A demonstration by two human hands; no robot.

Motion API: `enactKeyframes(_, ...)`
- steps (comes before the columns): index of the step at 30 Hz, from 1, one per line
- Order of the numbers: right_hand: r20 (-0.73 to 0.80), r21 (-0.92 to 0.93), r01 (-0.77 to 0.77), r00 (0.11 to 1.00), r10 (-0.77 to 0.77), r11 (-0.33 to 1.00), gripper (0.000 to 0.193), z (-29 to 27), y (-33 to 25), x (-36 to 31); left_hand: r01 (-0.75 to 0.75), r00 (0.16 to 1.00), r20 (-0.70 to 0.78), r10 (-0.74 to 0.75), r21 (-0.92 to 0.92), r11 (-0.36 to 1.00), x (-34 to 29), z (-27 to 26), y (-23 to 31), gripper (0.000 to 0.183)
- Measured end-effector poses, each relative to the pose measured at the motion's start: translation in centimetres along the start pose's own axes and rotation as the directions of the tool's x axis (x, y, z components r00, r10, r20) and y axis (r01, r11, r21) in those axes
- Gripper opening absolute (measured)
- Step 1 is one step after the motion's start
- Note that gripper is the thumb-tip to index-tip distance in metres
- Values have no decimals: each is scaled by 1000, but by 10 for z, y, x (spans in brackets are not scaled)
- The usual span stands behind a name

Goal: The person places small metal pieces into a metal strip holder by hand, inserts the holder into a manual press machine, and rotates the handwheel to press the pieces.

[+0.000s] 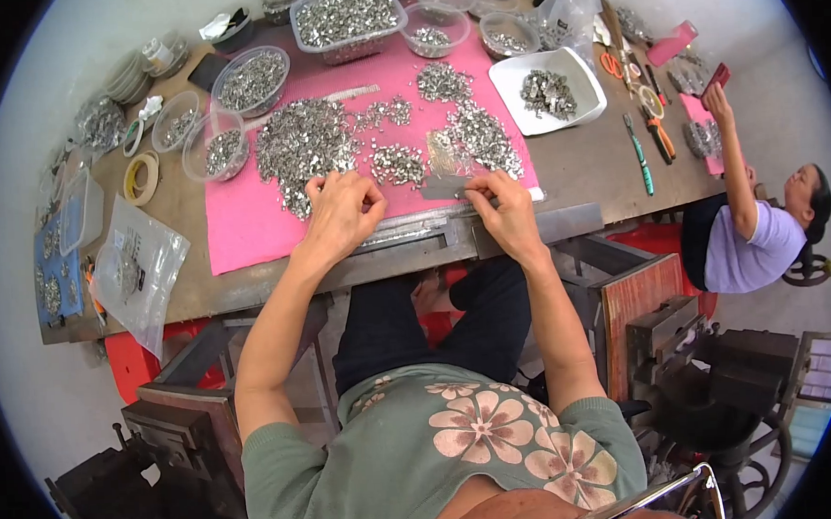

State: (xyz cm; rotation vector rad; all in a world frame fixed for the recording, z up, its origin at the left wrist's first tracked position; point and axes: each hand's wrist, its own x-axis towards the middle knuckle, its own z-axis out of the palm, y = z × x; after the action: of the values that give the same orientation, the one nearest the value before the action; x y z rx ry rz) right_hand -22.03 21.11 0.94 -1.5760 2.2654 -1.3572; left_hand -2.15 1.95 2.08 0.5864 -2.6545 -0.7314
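Note:
My left hand point(345, 210) is over the near edge of the pink mat point(245, 226), its fingers curled together in a pinch. Whatever it may hold is too small to make out. Just beyond it spreads a large pile of small silvery metal pieces point(301, 143). Between thumb and fingers of my right hand point(507, 215) is one end of a thin flat grey strip point(444, 187), which points left over the mat. A small heap of metal pieces point(397, 165) lies between my hands, and another pile point(484, 138) sits beyond the right one.
Clear tubs of metal pieces point(346, 19) line the back. A white tray point(584, 77) stands right of the mat, near a teal-handled tool point(639, 158) and orange-handled pliers point(659, 139). Leftward are a tape roll point(142, 178) and plastic bag point(138, 260). A co-worker point(752, 232) sits at right.

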Motion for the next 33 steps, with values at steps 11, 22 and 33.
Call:
enactKeyframes(11, 89, 21, 57, 994, -59, 998, 7, 5, -29, -12, -148, 977, -141, 162, 101, 984, -12, 5, -2, 3)
enactKeyframes(22, -67, 142, 62, 996, -53, 988, 8, 36, -38, -32, -185, 950, -211, 228, 205, 961, 1, 22, -13, 5)
enactKeyframes(33, 5, 105, 126, 992, -127, 986, 8, 21, -37, -20, -183, 947, -229, 224, 187, 965, 5, 17, -13, 9)
